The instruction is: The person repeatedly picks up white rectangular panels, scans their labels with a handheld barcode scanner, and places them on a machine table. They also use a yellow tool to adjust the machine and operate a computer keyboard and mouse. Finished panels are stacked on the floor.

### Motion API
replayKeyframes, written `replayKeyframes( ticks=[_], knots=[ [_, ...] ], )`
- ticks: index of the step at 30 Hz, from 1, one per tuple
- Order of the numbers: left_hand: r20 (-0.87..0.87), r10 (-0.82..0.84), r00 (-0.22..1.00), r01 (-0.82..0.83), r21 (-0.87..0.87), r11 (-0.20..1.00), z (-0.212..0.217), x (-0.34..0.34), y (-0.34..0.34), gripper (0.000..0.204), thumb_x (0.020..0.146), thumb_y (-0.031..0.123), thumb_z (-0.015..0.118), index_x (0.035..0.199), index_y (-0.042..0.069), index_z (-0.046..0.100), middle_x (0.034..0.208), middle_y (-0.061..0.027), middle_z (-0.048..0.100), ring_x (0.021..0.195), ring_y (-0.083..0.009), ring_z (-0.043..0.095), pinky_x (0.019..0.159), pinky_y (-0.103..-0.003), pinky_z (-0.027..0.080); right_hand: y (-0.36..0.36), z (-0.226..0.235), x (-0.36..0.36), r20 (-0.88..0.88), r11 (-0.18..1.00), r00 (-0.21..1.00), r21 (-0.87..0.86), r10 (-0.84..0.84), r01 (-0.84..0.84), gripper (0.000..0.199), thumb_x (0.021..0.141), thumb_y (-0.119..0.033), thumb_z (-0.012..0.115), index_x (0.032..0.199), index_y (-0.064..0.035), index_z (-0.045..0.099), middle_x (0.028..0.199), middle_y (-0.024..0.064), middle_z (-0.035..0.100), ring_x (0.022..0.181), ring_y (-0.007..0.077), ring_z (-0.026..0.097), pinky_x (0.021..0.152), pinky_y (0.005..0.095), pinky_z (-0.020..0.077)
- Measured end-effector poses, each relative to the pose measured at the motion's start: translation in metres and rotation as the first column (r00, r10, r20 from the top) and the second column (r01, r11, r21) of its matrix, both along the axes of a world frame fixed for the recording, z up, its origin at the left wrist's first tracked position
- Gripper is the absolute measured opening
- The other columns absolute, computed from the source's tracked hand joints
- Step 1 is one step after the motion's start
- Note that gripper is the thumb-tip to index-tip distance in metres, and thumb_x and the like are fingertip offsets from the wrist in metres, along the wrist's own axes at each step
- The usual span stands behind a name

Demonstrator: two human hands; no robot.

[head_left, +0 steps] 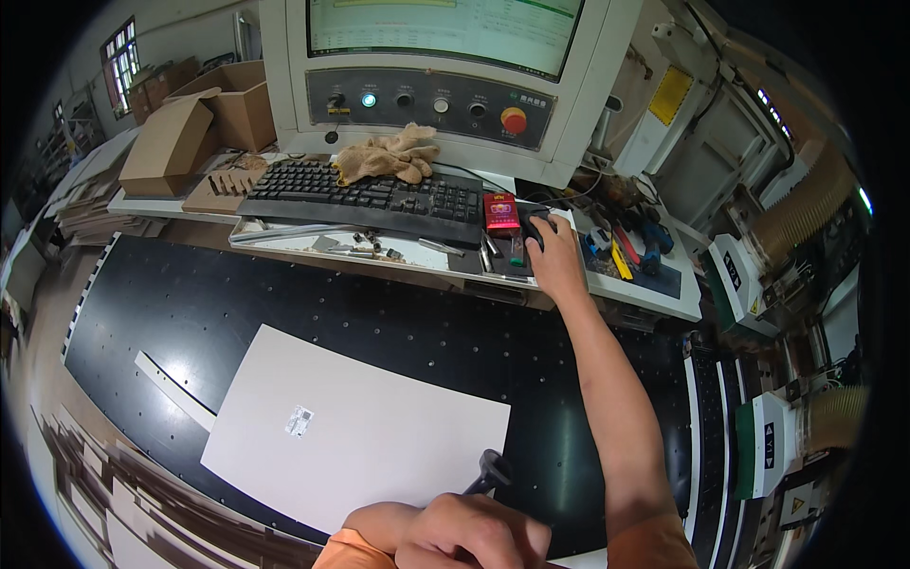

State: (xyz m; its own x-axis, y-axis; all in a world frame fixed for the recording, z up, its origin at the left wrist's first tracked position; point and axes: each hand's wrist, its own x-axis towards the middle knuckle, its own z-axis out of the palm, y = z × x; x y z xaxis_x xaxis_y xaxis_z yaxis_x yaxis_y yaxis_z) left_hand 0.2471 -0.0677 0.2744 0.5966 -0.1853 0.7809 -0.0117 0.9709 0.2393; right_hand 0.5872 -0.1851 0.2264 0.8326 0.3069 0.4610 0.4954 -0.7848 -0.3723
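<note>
A: Largest item?
B: Black perforated machine bed (398, 322), spanning near and middle ground, left to right.

A: On it?
B: Pale rectangular panel (379, 446), lying flat, near-left of centre, small printed label (300, 420) stuck toward its left part. Thin pale strip (175, 391) just left of the panel, apart from it.

A: Beyond the bed?
B: Grey-white control console (284, 85), far centre, lit screen (445, 28) above a row of knobs, green lamp and red button (513, 119). Open cardboard boxes (204, 123) far left.

A: On the shelf under the console?
B: Black keyboard (365, 199), far centre. Crumpled beige work gloves (389, 156) resting across its far edge. Small red box (500, 211) just right of the keyboard. Hand tools (635, 242), blue, red and yellow, further right.

A: Right hand?
B: Right hand (553, 256), arm stretched far, palm down, fingers curled over a black mouse (536, 223) just right of the red box. Resting on it, cupped rather than clenched.

A: Left hand?
B: Left hand (474, 533), nearest edge, centre, closed in a fist round the grip of a black handheld scanner (490, 471), head of the scanner poking out above the knuckles, over the near-right corner of the panel.

A: Elsewhere?
B: Machine housings with green and white covers (758, 446), right side. Ribbed tan hose (806, 209), far right.
</note>
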Motion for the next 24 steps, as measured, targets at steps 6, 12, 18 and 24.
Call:
replayKeyframes(
  ticks=[6, 12, 18, 24],
  knots=[
    [0.042, -0.057, 0.997, 0.055, 0.033, 0.998, -0.006, 0.005, 0.001, 0.026, 0.093, 0.021, 0.072, 0.09, -0.004, 0.07, 0.078, -0.021, 0.066, 0.067, -0.0329, 0.059, 0.056, -0.042, 0.043, -0.001, -0.003, 0.003, 0.006, 1.0, 1.0, 0.011, -0.01, 0.01, 0.041, 0.094, -0.018, 0.065, 0.133, -0.0072, 0.062, 0.143, 0.02, 0.048, 0.131, 0.0397, 0.048, 0.11, 0.0441, 0.0409],
    [-0.029, -0.152, 0.988, 0.153, 0.036, 0.988, 0.002, 0.002, 0.005, 0.027, 0.092, 0.022, 0.072, 0.089, -0.005, 0.07, 0.076, -0.0205, 0.066, 0.065, -0.0319, 0.059, 0.055, -0.041, 0.041, 0.0, -0.002, 0.002, 0.011, 1.0, 1.0, 0.015, -0.027, 0.027, 0.043, 0.094, -0.018, 0.066, 0.135, -0.0082, 0.061, 0.143, 0.0192, 0.048, 0.131, 0.0394, 0.048, 0.11, 0.044, 0.0413],
    [-0.091, -0.041, 0.995, 0.043, 0.012, 0.999, 0.011, 0.003, 0.005, 0.03, 0.092, 0.024, 0.073, 0.081, -0.004, 0.069, 0.072, -0.0181, 0.064, 0.058, -0.0278, 0.054, 0.051, -0.038, 0.038, 0.002, 0.005, -0.002, -0.08, 1.0, 0.997, 0.002, -0.008, 0.008, 0.043, 0.096, -0.017, 0.064, 0.138, -0.0085, 0.059, 0.147, 0.0187, 0.043, 0.136, 0.0389, 0.043, 0.11, 0.0457, 0.042],
    [-0.034, -0.074, 0.997, 0.079, 0.181, 0.98, 0.01, 0.007, 0.007, 0.035, 0.094, 0.024, 0.071, 0.071, -0.001, 0.062, 0.068, -0.0139, 0.06, 0.056, -0.0241, 0.054, 0.049, -0.035, 0.038, 0.0, 0.003, -0.002, -0.024, 0.999, 0.999, 0.026, 0.034, -0.034, 0.043, 0.093, -0.016, 0.065, 0.134, -0.0061, 0.061, 0.143, 0.0197, 0.048, 0.132, 0.0393, 0.049, 0.109, 0.0438, 0.0422]
  ],
)
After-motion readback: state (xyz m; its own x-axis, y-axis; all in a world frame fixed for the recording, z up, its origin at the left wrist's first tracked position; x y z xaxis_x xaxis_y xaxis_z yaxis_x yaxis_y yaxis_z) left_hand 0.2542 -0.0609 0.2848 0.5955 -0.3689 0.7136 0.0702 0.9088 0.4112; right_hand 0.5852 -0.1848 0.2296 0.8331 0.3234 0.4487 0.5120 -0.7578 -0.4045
